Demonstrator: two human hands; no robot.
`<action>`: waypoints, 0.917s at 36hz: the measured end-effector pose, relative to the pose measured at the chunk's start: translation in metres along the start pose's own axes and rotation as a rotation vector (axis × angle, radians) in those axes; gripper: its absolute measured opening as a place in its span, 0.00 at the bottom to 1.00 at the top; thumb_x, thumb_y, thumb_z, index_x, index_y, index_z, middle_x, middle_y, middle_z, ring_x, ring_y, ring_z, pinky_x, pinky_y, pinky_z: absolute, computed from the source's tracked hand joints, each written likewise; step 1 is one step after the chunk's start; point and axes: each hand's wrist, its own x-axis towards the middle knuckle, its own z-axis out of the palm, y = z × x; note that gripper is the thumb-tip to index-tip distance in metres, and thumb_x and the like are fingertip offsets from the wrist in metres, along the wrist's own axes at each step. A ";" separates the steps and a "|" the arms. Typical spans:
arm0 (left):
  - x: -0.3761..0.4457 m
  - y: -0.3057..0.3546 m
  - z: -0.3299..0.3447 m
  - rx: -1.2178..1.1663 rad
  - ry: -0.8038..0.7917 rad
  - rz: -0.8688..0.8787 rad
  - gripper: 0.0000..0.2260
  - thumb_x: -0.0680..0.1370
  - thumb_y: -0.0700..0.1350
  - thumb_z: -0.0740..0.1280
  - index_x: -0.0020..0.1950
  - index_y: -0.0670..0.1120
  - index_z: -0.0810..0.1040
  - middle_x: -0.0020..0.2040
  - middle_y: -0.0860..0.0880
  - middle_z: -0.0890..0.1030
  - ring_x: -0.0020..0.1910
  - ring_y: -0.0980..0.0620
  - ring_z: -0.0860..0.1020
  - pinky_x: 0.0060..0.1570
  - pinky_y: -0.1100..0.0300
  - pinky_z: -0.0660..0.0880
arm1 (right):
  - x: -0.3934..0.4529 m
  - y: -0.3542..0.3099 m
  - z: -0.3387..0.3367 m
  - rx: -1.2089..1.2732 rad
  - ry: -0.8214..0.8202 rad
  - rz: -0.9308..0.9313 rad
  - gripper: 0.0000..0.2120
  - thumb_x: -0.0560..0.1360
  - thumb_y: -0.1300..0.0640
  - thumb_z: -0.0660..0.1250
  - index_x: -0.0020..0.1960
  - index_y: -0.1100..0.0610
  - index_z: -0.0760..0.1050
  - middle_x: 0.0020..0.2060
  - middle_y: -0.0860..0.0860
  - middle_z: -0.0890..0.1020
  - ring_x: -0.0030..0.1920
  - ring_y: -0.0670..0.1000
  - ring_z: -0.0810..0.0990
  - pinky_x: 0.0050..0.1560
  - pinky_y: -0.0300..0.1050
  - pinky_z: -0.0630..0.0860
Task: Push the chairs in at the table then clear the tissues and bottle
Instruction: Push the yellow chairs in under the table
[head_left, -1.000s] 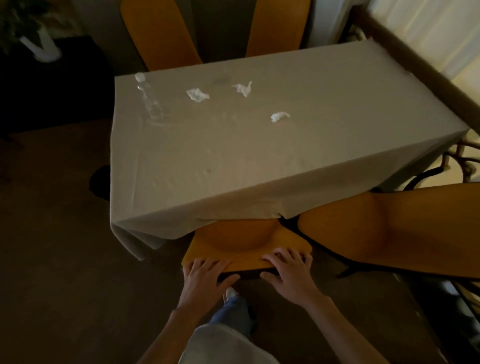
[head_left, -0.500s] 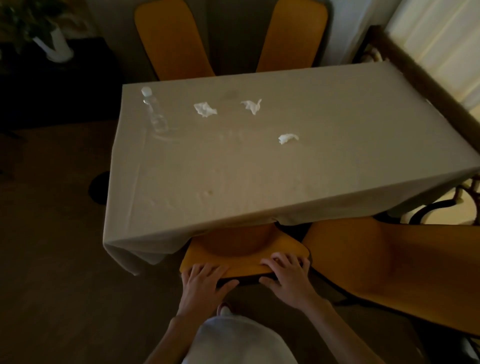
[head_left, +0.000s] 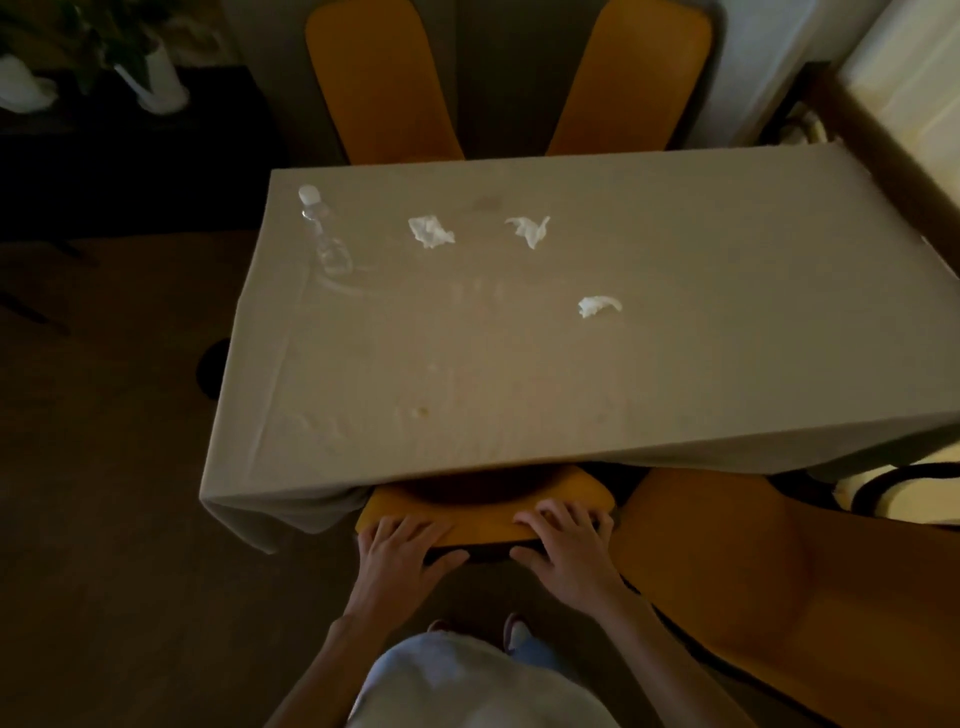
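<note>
The near chair (head_left: 488, 512) has slid further under the bench (head_left: 519, 364) than a moment ago; only its top edge now shows past the hanging cloth. A second yellow chair (head_left: 779, 577) stands pulled out at the right, and two more chair backs (head_left: 379, 78) rise behind the far edge. The left hand (head_left: 402, 553) and right hand (head_left: 563, 548) both grip the near chair's top edge, fingers curled over it. A clear bottle (head_left: 324, 231) stands near the far left corner. Three crumpled tissues (head_left: 430, 232) lie apart on the cloth.
</note>
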 end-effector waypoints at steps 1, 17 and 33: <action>0.004 0.002 0.000 -0.004 0.010 -0.005 0.30 0.76 0.74 0.47 0.67 0.61 0.74 0.64 0.56 0.77 0.63 0.48 0.72 0.65 0.45 0.63 | 0.005 0.003 -0.003 -0.009 -0.005 -0.005 0.33 0.72 0.24 0.39 0.66 0.37 0.66 0.63 0.45 0.69 0.66 0.54 0.67 0.65 0.63 0.57; 0.036 0.000 -0.002 -0.020 -0.011 -0.031 0.30 0.76 0.75 0.47 0.68 0.63 0.72 0.67 0.58 0.74 0.69 0.50 0.68 0.68 0.46 0.57 | 0.034 0.019 -0.016 -0.019 -0.020 -0.027 0.28 0.74 0.26 0.46 0.66 0.37 0.66 0.65 0.44 0.68 0.67 0.53 0.65 0.66 0.62 0.54; 0.010 0.054 -0.027 -0.015 0.067 -0.227 0.17 0.79 0.59 0.62 0.66 0.57 0.76 0.64 0.55 0.78 0.66 0.52 0.72 0.66 0.52 0.66 | 0.025 0.010 -0.047 0.075 -0.226 -0.027 0.25 0.78 0.33 0.55 0.70 0.44 0.68 0.68 0.47 0.70 0.70 0.53 0.66 0.71 0.62 0.59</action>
